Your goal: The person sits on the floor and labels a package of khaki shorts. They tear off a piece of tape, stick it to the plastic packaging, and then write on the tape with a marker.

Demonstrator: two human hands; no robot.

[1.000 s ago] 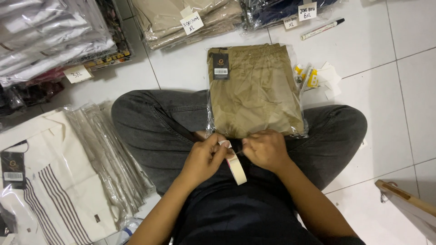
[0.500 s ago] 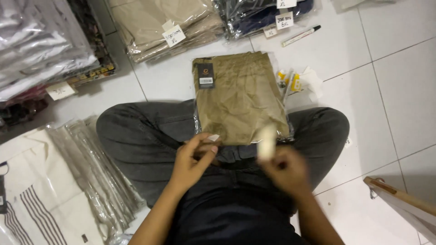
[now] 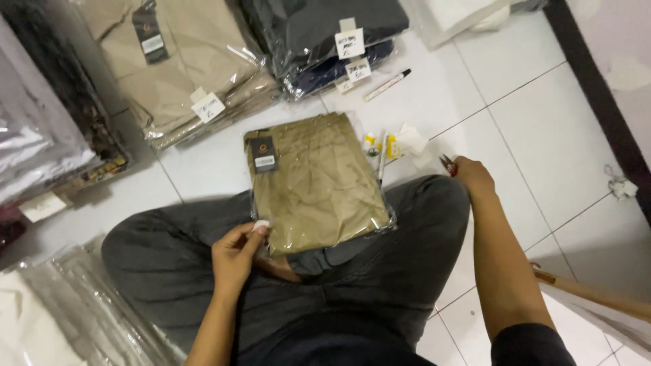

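Observation:
A folded khaki garment in a clear plastic bag [image 3: 315,183] lies across my crossed legs and the white tile floor, a dark tag at its far left corner. My left hand [image 3: 236,256] is curled at the bag's near left edge, pinching it with a small white bit at the fingertips. My right hand [image 3: 472,176] is stretched out past my right knee, back up, low over the floor. A small red-tipped thing [image 3: 447,162] sticks out beyond its fingers; whether the hand grips it is unclear.
Bagged beige garments [image 3: 183,68] and dark ones [image 3: 319,30] with white tags are stacked at the back. A marker [image 3: 386,85] and small yellow and white items [image 3: 393,144] lie on the tiles. Empty clear bags [image 3: 81,305] lie at my left, a wooden piece [image 3: 590,291] at my right.
My right hand left the bag's near edge, lifted a beige strip, then swung out right past my knee; the strip is no longer seen. My left hand stayed at the bag.

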